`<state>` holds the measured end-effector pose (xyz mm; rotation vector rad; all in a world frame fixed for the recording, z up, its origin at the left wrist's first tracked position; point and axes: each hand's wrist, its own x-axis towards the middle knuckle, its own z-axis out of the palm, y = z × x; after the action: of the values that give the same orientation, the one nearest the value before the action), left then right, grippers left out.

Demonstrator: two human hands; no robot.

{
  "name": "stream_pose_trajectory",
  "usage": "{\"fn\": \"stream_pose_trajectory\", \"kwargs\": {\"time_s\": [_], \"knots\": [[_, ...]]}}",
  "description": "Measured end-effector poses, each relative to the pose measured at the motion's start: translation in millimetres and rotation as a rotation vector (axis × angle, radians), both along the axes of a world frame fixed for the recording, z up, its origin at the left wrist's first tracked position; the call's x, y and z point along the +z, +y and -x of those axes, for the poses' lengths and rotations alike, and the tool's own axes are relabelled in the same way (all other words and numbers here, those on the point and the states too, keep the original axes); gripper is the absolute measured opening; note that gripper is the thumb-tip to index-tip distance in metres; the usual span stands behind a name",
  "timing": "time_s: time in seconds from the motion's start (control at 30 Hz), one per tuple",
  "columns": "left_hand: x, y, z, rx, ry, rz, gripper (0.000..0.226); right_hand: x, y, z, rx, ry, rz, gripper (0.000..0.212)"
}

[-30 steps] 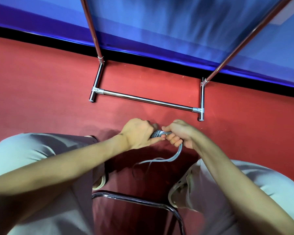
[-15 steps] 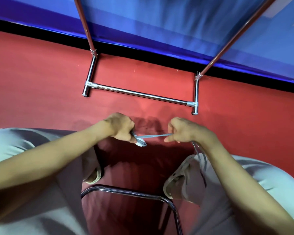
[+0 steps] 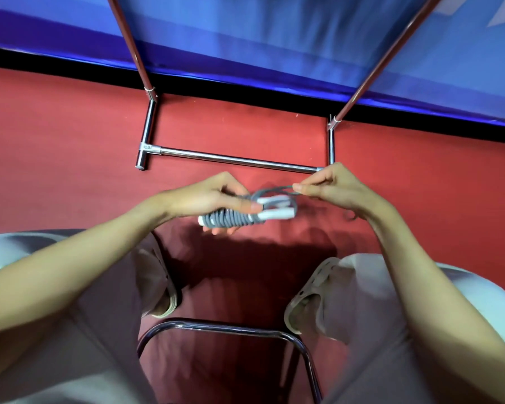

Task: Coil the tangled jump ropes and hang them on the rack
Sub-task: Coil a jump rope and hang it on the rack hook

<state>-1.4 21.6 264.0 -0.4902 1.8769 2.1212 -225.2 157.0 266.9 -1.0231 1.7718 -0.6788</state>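
Rope, a grey jump rope point(image 3: 231, 218) wound in tight turns round its own white plastic handles point(image 3: 276, 209), lay as a short bundle in mid-air between the two hands, above the red carpeted floor point(image 3: 56, 158) and just in front of the lower bar of the rack. The left hand point(image 3: 209, 196) held the bundle: its thumb pressed along the top of the coils while the fingertips curled up from beneath. A loose grey loop rose from the handle end of the bundle and ran to the right hand point(image 3: 331, 186), which pinched the strand between thumb and forefinger, the remaining fingers folded loosely behind. The strand between the hands was nearly level and looked fairly taut.

Beyond the hands stood the chrome tubular garment rack point(image 3: 233, 159). Its base crossbar lay on the floor, with short feet at either end, and two uprights slanted up out of view. The right hand covered the right end of the crossbar in this view. Behind the rack a black skirting strip point(image 3: 70, 65) ran along the foot of a blue wall point(image 3: 274, 39).

Nearer the camera, both bare forearms reached forward over knees in pale grey trousers point(image 3: 70, 330). A light-coloured perforated clog point(image 3: 306, 293) showed on the right foot, and part of another shoe on the left. Between the legs curved the chrome tube of a chair frame point(image 3: 216, 326).
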Motion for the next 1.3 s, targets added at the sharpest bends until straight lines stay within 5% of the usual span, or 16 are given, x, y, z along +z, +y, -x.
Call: {"fn": "stream_pose_trajectory", "kwargs": {"time_s": [0.13,0.3,0.63,0.93,1.07,1.3], "knots": [[-2.3,-6.4,5.3,0.251,0.062,-0.534,0.048,7.8,-7.5,-5.7,-0.092,-0.122,-0.002,0.035],[-1.5,-15.8,11.3,0.517,-0.023,-0.61,0.05,12.7,-21.8,-16.8,-0.244,-0.126,0.165,0.028],[-33.8,-14.5,20.7,0.754,-0.363,0.035,0.044,0.6,-28.2,-46.0,0.203,0.425,0.045,0.028],[-50.8,14.0,21.2,0.136,-0.34,1.135,0.045,-2.7,-36.5,-57.2,0.272,0.576,-0.054,0.035],[-49.0,23.2,18.3,-0.055,-0.287,1.312,0.043,-7.8,-39.4,-57.9,0.318,0.584,-0.118,0.042],[-48.7,23.7,9.9,-0.094,-0.234,1.296,0.05,-17.4,-42.0,-59.4,0.298,0.557,-0.149,0.043]]}}
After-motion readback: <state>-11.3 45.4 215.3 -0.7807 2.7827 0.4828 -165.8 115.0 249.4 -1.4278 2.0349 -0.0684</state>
